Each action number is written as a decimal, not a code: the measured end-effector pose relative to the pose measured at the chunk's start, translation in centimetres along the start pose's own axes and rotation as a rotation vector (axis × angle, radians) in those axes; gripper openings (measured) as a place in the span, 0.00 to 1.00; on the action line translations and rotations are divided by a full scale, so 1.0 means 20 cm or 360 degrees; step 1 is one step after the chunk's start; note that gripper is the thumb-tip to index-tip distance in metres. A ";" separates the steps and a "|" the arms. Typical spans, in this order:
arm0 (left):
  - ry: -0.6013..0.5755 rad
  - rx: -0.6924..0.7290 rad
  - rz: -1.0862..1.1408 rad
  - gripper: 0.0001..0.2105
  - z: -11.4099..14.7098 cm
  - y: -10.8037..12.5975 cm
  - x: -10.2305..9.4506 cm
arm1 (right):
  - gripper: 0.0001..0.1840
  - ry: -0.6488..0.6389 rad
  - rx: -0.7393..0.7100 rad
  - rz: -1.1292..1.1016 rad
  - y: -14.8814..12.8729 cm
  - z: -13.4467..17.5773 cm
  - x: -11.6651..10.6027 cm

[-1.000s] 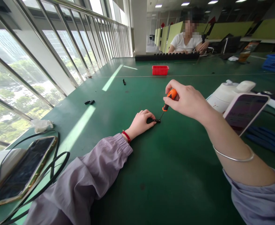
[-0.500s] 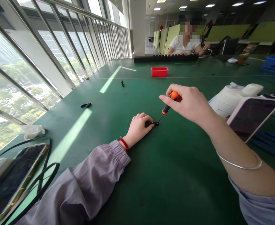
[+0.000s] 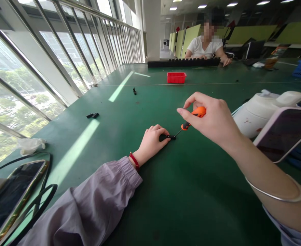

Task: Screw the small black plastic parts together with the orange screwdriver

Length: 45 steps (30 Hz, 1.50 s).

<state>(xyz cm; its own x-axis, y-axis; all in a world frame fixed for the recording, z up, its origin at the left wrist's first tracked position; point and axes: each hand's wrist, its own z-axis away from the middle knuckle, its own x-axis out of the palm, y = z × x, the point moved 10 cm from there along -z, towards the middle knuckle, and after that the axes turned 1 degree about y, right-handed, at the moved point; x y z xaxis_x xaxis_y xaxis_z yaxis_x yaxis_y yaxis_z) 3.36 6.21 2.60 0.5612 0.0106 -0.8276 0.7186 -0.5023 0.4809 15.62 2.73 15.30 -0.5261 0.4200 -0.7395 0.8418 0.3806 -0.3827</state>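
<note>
Screwdriver (image 3: pixel 186 125) leaning lower toward right than before, tip at right end of small black part (image 3: pixel 171 137). Part on tabletop (image 3: pixel 191 198), held in fingers of left hand (image 3: pixel 152 141). Fingers of right hand (image 3: pixel 214 119) around screwdriver, thumb and forefinger tips apart. Red box (image 3: pixel 176 78) farther back; white bottle (image 3: pixel 258 114), propped phone (image 3: pixel 285 135) at right.

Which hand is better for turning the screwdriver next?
Probably the right hand: it holds the orange screwdriver, tip by the small black part, while the left hand holds that part.
</note>
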 end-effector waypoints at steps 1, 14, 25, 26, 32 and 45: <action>0.0000 0.0000 -0.0002 0.06 0.00 0.00 0.00 | 0.12 0.0007 0.0008 -0.0041 0.00 0.00 0.00; -0.0024 0.0049 -0.0011 0.06 0.00 0.02 0.00 | 0.10 -0.0051 0.0046 -0.0025 0.03 -0.01 -0.01; -0.0018 0.0070 -0.0033 0.06 0.00 0.02 0.00 | 0.16 -0.0030 0.0115 0.0105 0.05 -0.01 -0.02; -0.0017 0.0072 -0.0033 0.06 0.00 0.02 0.00 | 0.13 -0.0026 0.0101 0.0083 0.05 -0.01 -0.02; -0.0019 0.0077 -0.0040 0.06 0.00 0.02 0.00 | 0.13 -0.0062 0.0032 0.0008 0.04 -0.01 -0.01; -0.0006 0.0102 -0.0057 0.06 0.00 0.03 0.00 | 0.15 0.0033 -0.0010 0.0006 0.03 -0.01 -0.02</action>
<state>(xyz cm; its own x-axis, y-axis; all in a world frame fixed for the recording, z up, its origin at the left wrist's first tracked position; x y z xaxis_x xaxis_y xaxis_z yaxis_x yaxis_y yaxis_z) 3.81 5.80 2.85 0.5337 0.0263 -0.8453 0.7106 -0.5559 0.4313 16.37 2.95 15.45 -0.5255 0.4384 -0.7291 0.8430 0.3841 -0.3766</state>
